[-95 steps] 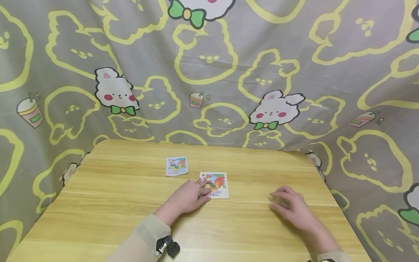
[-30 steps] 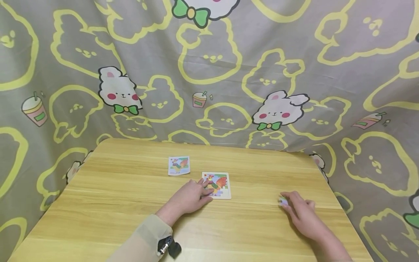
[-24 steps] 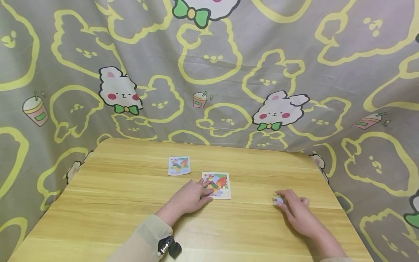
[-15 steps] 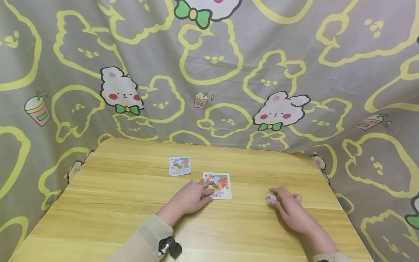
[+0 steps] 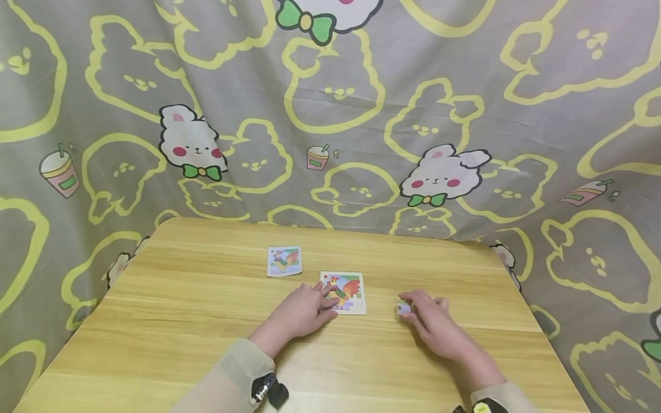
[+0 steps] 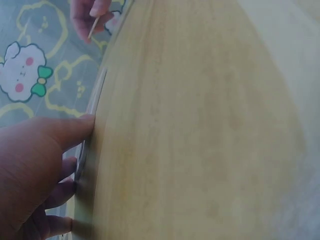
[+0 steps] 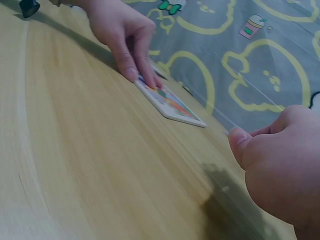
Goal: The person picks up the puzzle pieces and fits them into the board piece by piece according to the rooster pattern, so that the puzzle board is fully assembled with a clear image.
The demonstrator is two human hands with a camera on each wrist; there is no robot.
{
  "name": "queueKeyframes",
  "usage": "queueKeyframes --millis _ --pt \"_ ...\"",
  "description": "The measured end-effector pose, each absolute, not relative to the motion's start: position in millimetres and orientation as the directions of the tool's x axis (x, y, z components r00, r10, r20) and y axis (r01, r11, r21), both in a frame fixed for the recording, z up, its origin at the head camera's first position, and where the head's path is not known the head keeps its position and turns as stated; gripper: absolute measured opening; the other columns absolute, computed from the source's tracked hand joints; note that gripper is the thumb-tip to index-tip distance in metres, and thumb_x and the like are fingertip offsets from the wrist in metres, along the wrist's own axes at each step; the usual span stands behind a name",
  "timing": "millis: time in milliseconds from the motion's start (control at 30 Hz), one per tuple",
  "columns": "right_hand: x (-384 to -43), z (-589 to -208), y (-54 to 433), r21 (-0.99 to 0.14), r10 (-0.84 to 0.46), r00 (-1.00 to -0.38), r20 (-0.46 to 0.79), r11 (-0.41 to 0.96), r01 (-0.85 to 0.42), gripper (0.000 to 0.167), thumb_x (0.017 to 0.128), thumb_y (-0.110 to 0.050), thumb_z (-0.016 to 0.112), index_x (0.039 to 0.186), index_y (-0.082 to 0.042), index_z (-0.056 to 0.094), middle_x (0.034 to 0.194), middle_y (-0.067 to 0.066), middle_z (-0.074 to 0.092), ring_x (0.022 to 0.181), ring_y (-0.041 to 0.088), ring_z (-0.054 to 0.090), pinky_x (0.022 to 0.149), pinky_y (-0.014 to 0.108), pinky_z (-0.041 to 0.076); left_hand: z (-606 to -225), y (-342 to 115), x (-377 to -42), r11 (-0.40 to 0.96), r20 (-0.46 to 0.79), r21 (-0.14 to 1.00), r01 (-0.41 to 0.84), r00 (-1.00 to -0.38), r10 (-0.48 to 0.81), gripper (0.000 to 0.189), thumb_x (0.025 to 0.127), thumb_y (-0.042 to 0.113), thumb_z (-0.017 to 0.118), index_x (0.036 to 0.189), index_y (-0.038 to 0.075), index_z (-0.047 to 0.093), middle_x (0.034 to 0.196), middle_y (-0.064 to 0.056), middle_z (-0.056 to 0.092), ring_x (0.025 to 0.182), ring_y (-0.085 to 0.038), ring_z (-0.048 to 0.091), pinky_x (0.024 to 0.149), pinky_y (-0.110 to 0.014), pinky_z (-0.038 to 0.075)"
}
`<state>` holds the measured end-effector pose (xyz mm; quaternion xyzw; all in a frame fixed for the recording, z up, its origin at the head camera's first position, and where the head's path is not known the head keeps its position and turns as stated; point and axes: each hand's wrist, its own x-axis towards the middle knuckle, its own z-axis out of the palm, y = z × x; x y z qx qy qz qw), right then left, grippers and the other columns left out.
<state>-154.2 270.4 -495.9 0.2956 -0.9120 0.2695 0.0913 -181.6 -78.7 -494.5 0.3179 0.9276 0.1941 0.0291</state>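
A small square jigsaw puzzle (image 5: 351,287) with a rooster picture and a pale frame lies flat mid-table. Its lower right corner shows bare white tray. My left hand (image 5: 296,312) rests on the puzzle's left side, fingers spread over the picture and thumb at the near edge. To the right, my right hand (image 5: 434,324) pinches a lilac and green puzzle piece (image 5: 404,308) between thumb and fingers, above the table and a short way from the frame. In the right wrist view, the thumb (image 7: 240,142) hides most of that piece.
A paper card (image 5: 284,261) with a matching rooster picture lies behind and left of the puzzle. The wooden table (image 5: 206,355) reaches back to a grey curtain (image 5: 351,137) with cartoon bears and rabbits. Dark wrist straps (image 5: 269,390) sit at the sleeve cuffs.
My right hand took up the puzzle piece on the right and has carried it left toward the puzzle. The left hand has stayed on the puzzle; the view shifted slightly.
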Motion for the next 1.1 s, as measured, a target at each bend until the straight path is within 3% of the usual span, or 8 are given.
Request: queueKeyframes --millis 233,400,700,1100 --pt "-161.0 -496.5 249.8 -0.459 -0.509 -0.823 0.251 0.686 -0.564 0.038 0.103 -0.014 0.07 0.138 -0.004 0.059 0.099 -0.014 0.051 0.086 0.002 0.051 0.09 0.043 0.023 -494.8 -78.9 -181.4 0.728 0.075 0.378 0.572 -0.803 0.591 0.037 0.106 0.035 0.067 0.135 0.014 0.075 0.153 -0.012 0.056 0.143 -0.039 0.05 0.115 -0.067 0.036" --pt "-165.3 -498.4 235.9 -0.451 -0.527 -0.807 0.266 0.672 -0.587 0.038 0.102 -0.015 0.071 0.137 -0.004 0.06 0.103 -0.012 0.055 0.088 0.003 0.052 0.091 0.044 0.024 -494.8 -78.7 -181.5 0.736 0.072 0.372 0.566 -0.808 0.585 0.037 0.106 0.036 0.067 0.135 0.015 0.075 0.153 -0.012 0.056 0.143 -0.037 0.05 0.116 -0.066 0.036" --pt "-172.4 -502.7 215.9 -0.418 -0.544 -0.797 0.262 0.681 -0.602 0.037 0.103 -0.022 0.071 0.135 -0.006 0.063 0.117 -0.002 0.065 0.105 0.011 0.061 0.089 0.042 0.025 -495.6 -77.9 -182.3 0.743 0.066 0.358 0.565 -0.809 0.583 0.037 0.106 0.038 0.066 0.135 0.017 0.075 0.152 -0.011 0.057 0.143 -0.037 0.05 0.116 -0.066 0.036" --pt "-181.4 -504.1 197.6 -0.441 -0.555 -0.807 0.204 0.684 -0.581 0.041 0.103 -0.029 0.071 0.138 -0.01 0.066 0.117 -0.006 0.064 0.102 0.008 0.058 0.092 0.044 0.024 -495.1 -78.0 -182.2 0.745 0.081 0.34 0.574 -0.807 0.585 0.037 0.106 0.04 0.066 0.134 0.018 0.076 0.152 -0.009 0.057 0.141 -0.038 0.052 0.113 -0.067 0.039"
